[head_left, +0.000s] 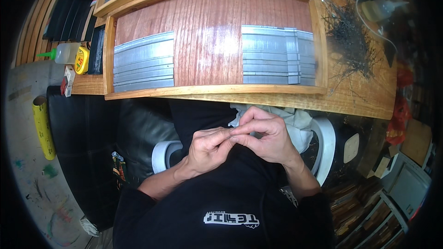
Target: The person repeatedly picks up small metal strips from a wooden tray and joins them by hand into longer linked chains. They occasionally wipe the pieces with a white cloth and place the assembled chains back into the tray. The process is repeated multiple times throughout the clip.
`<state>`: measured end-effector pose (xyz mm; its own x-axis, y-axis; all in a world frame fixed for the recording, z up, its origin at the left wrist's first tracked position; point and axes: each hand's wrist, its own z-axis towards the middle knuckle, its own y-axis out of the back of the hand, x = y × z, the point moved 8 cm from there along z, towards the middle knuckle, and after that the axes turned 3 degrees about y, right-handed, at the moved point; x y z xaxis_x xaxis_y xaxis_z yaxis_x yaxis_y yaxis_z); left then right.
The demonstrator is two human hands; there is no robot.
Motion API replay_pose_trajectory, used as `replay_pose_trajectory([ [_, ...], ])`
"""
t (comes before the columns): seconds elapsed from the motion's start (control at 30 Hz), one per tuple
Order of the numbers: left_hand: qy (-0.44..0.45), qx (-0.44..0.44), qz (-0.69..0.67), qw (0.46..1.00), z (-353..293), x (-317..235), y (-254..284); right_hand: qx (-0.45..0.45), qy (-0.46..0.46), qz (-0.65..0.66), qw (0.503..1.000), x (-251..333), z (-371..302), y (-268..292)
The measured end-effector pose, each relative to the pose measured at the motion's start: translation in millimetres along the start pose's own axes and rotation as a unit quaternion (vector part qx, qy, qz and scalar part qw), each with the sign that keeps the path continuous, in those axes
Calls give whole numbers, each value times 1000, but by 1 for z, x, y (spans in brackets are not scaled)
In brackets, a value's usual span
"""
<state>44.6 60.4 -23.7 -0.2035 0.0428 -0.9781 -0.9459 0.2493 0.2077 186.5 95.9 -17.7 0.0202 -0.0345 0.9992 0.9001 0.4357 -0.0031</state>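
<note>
- Wooden workbench (pixel 360 101) up top, carrying a reddish-brown framed panel (pixel 207 32), while the hands work below its near edge, over the person's dark lap.
- Left hand (pixel 208 148) curled, fingertips pinched narrow and pressed against the right hand's fingers.
- Right hand (pixel 266 137) curled too, fingertips meeting the left's at the middle; whatever sits in that pinch is too small to make out, so I cannot tell what they hold.
- Just behind the hands, a pale cloth (pixel 295 121) lies on the lap, touching the right hand's far side.
- Beyond, on the panel: left stack of grey metal strips (pixel 144 62) and right stack of grey metal strips (pixel 277 55), well apart from each other and from both hands.
- Further right, a tangle of dark wire bits (pixel 350 37) on the bench.
- Far left, a yellow tape measure (pixel 81 60) beside a clear bottle with green nozzle (pixel 62 53).
</note>
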Motion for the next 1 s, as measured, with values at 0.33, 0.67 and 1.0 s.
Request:
replay_pose_trajectory([
  [0.33,7,36,-6,999,7,1,4,-36,7,-39,999,13,-8,2],
  [0.67,-13,41,1,999,7,2,5,-41,24,-41,998,14,-10,2],
  [1.0,-16,41,-2,999,6,-1,5,-41,49,-68,996,19,-10,1],
])
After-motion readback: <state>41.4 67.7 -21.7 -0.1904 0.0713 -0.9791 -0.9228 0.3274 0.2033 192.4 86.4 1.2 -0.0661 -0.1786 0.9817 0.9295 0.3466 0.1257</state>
